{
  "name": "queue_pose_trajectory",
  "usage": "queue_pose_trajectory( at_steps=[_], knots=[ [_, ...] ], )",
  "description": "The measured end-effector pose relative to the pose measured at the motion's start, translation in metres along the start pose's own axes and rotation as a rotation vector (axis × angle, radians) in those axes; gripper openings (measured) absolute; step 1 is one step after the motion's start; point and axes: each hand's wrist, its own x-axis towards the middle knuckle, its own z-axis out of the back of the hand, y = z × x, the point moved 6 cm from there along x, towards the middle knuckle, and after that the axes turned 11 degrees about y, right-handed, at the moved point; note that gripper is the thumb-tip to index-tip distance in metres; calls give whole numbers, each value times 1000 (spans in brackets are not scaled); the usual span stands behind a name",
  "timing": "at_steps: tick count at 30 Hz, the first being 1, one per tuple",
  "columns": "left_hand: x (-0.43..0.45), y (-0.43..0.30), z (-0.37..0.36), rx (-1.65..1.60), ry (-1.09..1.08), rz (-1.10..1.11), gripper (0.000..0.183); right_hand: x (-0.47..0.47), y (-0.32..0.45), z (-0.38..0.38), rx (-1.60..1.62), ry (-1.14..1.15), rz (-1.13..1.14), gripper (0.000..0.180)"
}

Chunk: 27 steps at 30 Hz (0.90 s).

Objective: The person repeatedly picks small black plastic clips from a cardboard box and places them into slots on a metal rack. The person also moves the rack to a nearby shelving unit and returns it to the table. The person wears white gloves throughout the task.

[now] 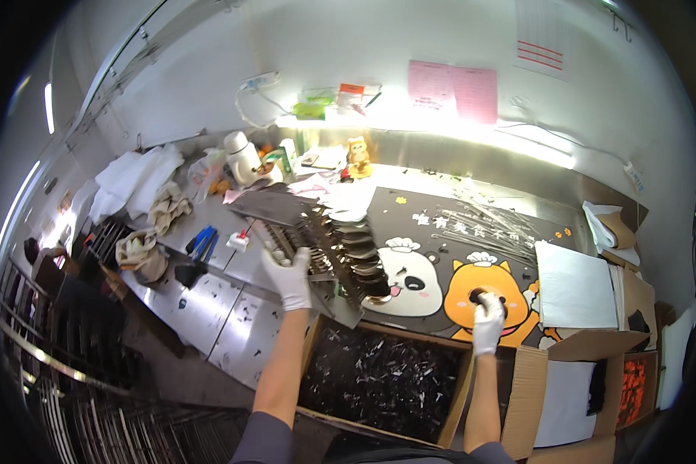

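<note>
My left hand (290, 277), in a white glove, grips the near-left edge of a metal rack (278, 240). Rows of dark, glossy curved pieces (362, 261) stand stacked along the rack, which tilts over the printed mat. Off to the right, my white-gloved right hand (489, 327) is above the orange cartoon face on the dark mat (406, 216). Its fingers pinch a small dark brown glossy piece (476, 294), partly hidden by the fingertips. Below and between my forearms stands an open cardboard box (461, 406) full of small black shiny scraps (383, 377).
Thin metal rods (493, 232) lie on the mat's far right. White sheets (574, 284) and an open carton (525, 400) stand at right. Blue-handled tools (204, 242), a cloth bag (142, 258) and a white jug (240, 156) are at left. Slatted racks (93, 429) stand lower left.
</note>
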Motion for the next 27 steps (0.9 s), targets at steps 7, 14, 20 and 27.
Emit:
queue_pose_trajectory(
  at_steps=[7,14,20,27],
  knots=[
    [-12,35,-82,-969,467,648,40,-12,83,-70,775,511,-227,47],
    [-23,164,-129,-1003,701,1001,31,-7,96,-59,310,496,-317,25],
    [80,169,-61,-448,441,502,25,12,75,-114,-136,287,-15,36],
    [-43,-4,-35,-1,688,-37,28,-3,72,-52,-51,289,-133,31]
  ],
)
